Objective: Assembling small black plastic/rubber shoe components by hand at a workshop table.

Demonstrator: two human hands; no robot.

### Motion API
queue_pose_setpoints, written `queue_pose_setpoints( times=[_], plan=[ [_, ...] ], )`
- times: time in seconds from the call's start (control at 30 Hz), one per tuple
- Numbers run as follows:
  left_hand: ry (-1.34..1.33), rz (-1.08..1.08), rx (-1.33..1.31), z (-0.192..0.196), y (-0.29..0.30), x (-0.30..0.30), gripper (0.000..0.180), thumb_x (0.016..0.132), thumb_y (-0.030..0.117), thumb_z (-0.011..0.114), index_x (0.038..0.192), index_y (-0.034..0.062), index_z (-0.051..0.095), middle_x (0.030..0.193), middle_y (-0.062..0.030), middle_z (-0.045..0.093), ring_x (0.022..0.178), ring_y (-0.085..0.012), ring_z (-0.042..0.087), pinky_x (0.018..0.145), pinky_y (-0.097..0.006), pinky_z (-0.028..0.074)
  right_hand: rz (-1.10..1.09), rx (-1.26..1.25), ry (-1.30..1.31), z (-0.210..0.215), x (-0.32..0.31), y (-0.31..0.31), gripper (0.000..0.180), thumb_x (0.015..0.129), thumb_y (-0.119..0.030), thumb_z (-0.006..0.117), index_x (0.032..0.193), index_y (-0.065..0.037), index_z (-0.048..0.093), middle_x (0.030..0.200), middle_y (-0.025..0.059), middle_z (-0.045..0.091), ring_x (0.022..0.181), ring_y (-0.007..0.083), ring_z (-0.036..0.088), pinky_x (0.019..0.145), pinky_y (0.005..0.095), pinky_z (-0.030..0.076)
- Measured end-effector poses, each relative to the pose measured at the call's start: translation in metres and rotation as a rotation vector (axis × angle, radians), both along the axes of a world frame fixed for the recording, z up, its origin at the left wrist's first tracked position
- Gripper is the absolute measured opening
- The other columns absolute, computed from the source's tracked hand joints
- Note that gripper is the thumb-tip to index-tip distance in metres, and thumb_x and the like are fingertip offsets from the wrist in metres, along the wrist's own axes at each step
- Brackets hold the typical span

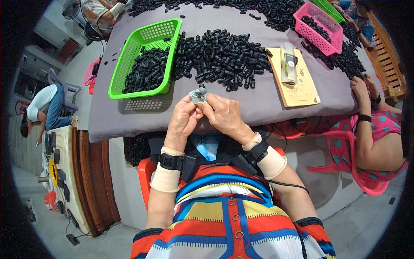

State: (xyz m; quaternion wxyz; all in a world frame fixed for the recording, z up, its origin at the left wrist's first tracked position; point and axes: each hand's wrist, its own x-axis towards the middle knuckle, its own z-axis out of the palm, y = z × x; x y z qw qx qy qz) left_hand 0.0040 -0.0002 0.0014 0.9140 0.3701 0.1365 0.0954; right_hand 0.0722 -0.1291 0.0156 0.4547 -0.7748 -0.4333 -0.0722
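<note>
Just off the near edge of the cloth-covered table [142, 116], both of my hands are brought together. My left hand [183, 120] is closed, its thumb and fingertips pinched. Against it my right hand [227, 114] is curled, fingertips meeting those of the left. A small crumpled grey, silvery bit [197, 94] shows at the fingertips, with something dark by it; what it is I cannot make out. Right beyond my hands lies a heap of small black plastic cylinder-shaped parts [224, 58]. A green basket [114, 82], partly filled with such parts, stands left of the heap.
A yellowish paper pad [297, 97] lies right of the heap, with a clear case [288, 64] on it. A pink basket [308, 28] stands farther right. More black parts cover the far side. A co-worker's hands [366, 88] work at the right edge; another person [49, 108] sits far left.
</note>
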Motion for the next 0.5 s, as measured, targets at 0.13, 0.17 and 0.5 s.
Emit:
queue_pose_setpoints(
  times=[0.13,0.17,0.5],
  plan=[
    [-0.015,-0.032,0.001,-0.0029,0.0024,0.0007,0.018,0.087,0.003,0.052,0.104,0.0008,0.057,0.085,-0.0034,0.060,0.063,-0.0068,0.051,0.053,-0.020,0.042,-0.035,0.046,0.015,0.0023,0.0009,0.0013,0.022,0.083,-0.026,0.057,0.071,-0.008,0.053,0.065,0.0099,0.058,0.057,0.0297,0.058,0.046,0.0397,0.043],
    [-0.017,-0.036,0.003,-0.0039,0.0018,0.0013,0.018,0.087,0.003,0.052,0.104,0.0008,0.057,0.085,-0.0036,0.060,0.062,-0.0069,0.051,0.053,-0.020,0.042,-0.037,0.048,0.016,0.0029,0.0016,0.0013,0.022,0.083,-0.026,0.057,0.071,-0.008,0.053,0.065,0.0099,0.058,0.057,0.0297,0.058,0.046,0.0397,0.043],
    [-0.058,-0.061,-0.043,-0.0004,0.0026,-0.0026,0.018,0.086,0.002,0.052,0.103,0.0008,0.058,0.085,-0.0041,0.060,0.062,-0.0072,0.050,0.052,-0.020,0.042,0.059,0.055,0.015,0.0011,0.0033,-0.0055,0.022,0.082,-0.023,0.058,0.071,-0.006,0.052,0.066,0.0113,0.057,0.058,0.0308,0.058,0.047,0.0403,0.043]
  ],
)
